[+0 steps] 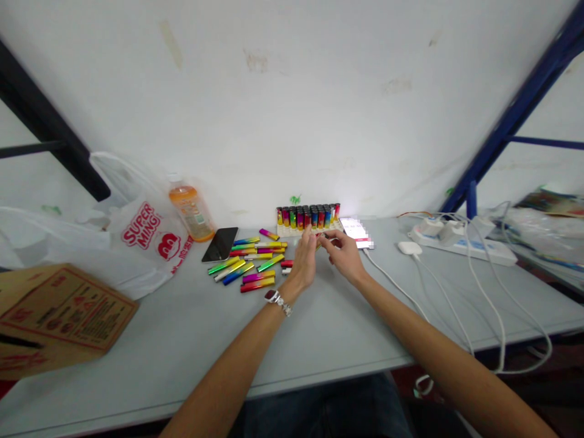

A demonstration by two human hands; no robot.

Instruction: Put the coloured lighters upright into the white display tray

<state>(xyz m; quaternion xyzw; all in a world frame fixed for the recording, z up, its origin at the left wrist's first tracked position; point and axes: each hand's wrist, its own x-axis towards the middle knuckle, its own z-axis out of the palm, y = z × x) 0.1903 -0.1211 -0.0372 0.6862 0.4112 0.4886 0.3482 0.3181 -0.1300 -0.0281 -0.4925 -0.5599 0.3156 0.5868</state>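
Note:
My left hand [305, 260] stands on edge with its fingers stretched out together, its palm turned toward my right hand [345, 257]. The fingers of my right hand are pinched around a small, shiny, yellowish piece that looks like a lighter [319, 244], partly hidden between the hands. Just behind them, several colourful lighters with dark tops [306, 218] stand upright in rows on a pale tray [285, 232]. Left of my left hand, several shiny two-tone lighters [258, 275] lie scattered on the table.
A dark phone [220, 244] and an orange drink bottle [194, 213] are at the left, beside a white plastic bag [137, 243] and a cardboard box [64, 316]. A lit phone [356, 232] lies behind my right hand. Cables run from a power strip [474, 246] at the right.

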